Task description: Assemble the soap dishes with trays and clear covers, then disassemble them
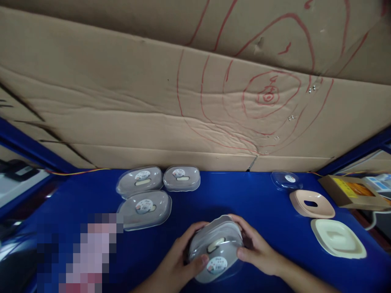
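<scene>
Both my hands are wrapped round a grey soap dish with a clear plastic lid, tilted above the blue table. A round white label is stuck on the lid, and a pale oval slot shows beneath it. My left hand grips the left side, its thumb lying on the lid. On the right edge, my right hand presses its thumb against the lid; the fingertips behind are hidden. Farther right lie a pink oval dish part with a dark slot, a cream oval dish and a separate clear lid with a label.
Three lidded grey dishes sit grouped at the back left of the blue table. A cardboard wall with red drawn rings rises behind. An open carton stands at the right edge. A blurred-out patch covers the front left.
</scene>
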The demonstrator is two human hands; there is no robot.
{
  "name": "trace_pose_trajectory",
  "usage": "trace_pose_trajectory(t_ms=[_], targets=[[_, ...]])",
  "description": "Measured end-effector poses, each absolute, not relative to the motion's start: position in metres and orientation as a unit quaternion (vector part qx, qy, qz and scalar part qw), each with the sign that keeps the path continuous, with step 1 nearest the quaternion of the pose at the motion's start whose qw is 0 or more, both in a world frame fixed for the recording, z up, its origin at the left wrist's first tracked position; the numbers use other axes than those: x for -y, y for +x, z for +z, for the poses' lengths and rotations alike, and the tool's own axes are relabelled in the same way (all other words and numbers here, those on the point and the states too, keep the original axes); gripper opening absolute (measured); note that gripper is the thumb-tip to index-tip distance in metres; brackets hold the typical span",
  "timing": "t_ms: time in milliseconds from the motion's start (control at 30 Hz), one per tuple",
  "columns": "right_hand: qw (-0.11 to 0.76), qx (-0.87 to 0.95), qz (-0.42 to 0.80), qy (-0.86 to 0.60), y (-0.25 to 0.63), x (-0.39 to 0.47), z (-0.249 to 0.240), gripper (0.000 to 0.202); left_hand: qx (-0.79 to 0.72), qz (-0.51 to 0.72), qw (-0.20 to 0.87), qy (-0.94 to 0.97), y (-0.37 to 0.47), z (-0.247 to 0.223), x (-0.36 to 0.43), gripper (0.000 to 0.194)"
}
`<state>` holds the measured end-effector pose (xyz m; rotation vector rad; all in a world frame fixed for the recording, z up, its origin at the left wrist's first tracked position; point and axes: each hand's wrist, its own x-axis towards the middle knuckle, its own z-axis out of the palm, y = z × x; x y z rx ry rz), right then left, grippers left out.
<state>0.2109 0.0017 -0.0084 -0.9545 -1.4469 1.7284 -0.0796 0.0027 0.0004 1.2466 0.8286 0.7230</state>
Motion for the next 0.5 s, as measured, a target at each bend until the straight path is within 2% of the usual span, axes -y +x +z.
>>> trace_pose_trajectory(t_ms=[300,500], targets=[[0.333,0.576,0.655,-0.359,0.2129,-0.0016,-0.0087,0.09,-0.377,0.313,0.646,0.585,-0.0804,0.0055,-0.0018,0.065],[0.343,0.574,0.657,-0.347,0.2128,-0.002,-0.0093,0.079,-0.382,0.308,0.625,0.606,-0.0796,0.0068,-0.0016,0.062]])
